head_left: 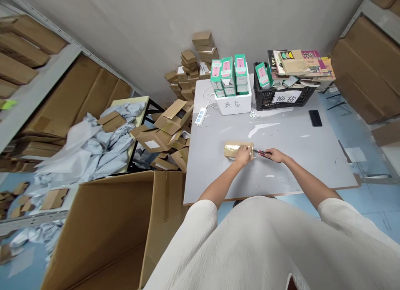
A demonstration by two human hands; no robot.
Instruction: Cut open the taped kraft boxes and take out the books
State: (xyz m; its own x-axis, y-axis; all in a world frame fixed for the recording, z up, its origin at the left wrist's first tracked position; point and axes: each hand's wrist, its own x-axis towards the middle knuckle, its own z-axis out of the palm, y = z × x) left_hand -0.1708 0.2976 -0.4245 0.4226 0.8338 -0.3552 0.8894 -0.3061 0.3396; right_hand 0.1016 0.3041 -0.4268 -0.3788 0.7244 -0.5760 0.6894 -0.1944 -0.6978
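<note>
A small cardboard box with shiny tape across it lies on the grey table. My left hand is closed over the right part of this box, holding it against the tabletop. To its right, my right hand grips a slim red-and-black tool, whose exact kind I cannot make out. The tool's dark tip points left and meets the right end of the box. Part of the tool's handle is hidden by my fingers.
A white bin of green-and-pink boxes and a black crate of books stand at the back. A phone lies right, a power strip left. Opened cartons and a large open box flank the table's left side.
</note>
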